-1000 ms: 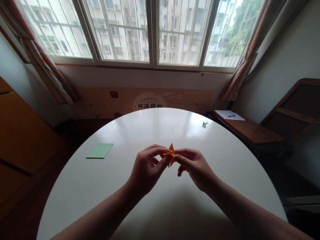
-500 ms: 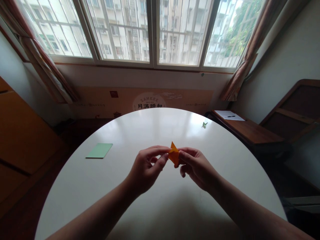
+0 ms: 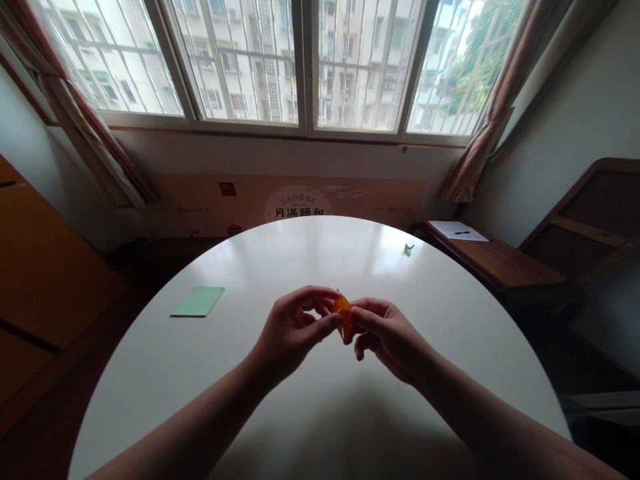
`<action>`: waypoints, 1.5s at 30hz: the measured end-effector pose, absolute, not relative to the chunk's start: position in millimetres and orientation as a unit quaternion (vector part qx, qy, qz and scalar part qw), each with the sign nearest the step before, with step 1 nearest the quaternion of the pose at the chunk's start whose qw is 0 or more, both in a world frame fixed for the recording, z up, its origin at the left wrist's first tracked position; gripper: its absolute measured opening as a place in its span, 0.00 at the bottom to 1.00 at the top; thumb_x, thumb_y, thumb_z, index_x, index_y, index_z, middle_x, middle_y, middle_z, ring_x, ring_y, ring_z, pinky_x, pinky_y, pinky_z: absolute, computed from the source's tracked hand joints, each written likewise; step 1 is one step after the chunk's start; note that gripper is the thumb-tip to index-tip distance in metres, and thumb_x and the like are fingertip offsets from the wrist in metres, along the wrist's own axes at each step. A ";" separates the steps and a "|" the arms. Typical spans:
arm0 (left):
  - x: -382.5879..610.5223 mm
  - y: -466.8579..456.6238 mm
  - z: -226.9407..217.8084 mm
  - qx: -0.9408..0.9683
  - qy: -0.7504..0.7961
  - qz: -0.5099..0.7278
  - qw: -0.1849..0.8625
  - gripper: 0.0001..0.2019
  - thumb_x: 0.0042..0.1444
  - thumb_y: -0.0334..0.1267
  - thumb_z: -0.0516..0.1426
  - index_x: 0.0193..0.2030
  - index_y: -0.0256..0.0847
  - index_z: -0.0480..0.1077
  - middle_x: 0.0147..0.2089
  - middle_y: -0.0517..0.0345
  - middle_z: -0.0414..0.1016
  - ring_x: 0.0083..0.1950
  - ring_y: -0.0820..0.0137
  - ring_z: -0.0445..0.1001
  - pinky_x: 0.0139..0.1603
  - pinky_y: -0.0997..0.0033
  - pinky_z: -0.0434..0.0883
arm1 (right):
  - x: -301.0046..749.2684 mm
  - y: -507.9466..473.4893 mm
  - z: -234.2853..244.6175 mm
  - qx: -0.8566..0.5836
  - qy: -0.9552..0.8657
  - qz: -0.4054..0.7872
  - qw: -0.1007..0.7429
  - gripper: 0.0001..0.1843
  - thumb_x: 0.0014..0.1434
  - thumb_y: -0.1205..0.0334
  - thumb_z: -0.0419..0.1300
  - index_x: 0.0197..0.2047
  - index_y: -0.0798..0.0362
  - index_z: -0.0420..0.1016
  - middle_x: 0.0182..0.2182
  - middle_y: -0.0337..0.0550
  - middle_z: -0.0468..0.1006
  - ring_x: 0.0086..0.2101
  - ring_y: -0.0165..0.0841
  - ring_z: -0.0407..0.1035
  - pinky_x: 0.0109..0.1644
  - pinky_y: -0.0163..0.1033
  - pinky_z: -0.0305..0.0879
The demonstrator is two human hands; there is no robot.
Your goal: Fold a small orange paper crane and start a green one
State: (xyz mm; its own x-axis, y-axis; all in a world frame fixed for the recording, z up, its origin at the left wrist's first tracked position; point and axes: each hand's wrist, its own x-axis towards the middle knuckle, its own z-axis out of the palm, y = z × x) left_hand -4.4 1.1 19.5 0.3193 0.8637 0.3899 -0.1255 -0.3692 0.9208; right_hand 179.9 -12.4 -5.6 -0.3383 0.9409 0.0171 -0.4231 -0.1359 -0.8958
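Orange paper: a small folded piece, held between both hands a little below the middle of the frame, over the white table.
Left hand: reached in from the lower left, its fingers pinching the paper, thumb low and forefinger arched above.
Right hand: came from the lower right, thumb and forefinger gripping the paper's right side, the lower fingers curled beneath.
Green square: lay flat near the table's edge, left of centre.
Little green folded shape: sat on the table's far side, right of centre.
White sheet: rested beyond the table, at right, a dark pen on it.
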 end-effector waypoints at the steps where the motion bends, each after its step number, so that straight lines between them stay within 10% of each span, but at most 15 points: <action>1: -4.3 1.1 19.1 0.649 0.286 0.513 0.485 0.11 0.52 0.35 0.68 0.43 0.38 0.78 0.33 0.55 0.79 0.31 0.71 0.75 0.24 0.77 0.71 | 180.0 -12.5 -5.9 -0.295 -0.437 0.693 0.492 0.14 0.54 0.53 0.72 0.37 0.54 0.83 0.28 0.43 0.81 0.27 0.30 0.75 0.22 0.28 0.68; 18: -2.5 -2.1 15.6 0.654 0.369 0.548 0.370 0.09 0.54 0.37 0.67 0.33 0.39 0.72 0.31 0.59 0.77 0.28 0.73 0.74 0.25 0.77 0.71 | 170.6 -19.7 -5.4 -0.303 -0.500 0.619 0.524 0.24 0.53 0.56 0.73 0.43 0.48 0.62 0.33 0.39 0.82 0.31 0.34 0.78 0.23 0.31 0.69; 45: 1.4 -16.1 21.9 0.788 0.373 0.473 0.130 0.11 0.54 0.24 0.55 0.41 0.41 0.72 0.36 0.57 0.75 0.33 0.71 0.71 0.30 0.72 0.71 | 163.3 -31.9 -4.5 -0.451 -0.701 0.236 0.501 0.20 0.63 0.63 0.60 0.57 0.45 0.67 0.35 0.41 0.82 0.31 0.35 0.77 0.31 0.37 0.72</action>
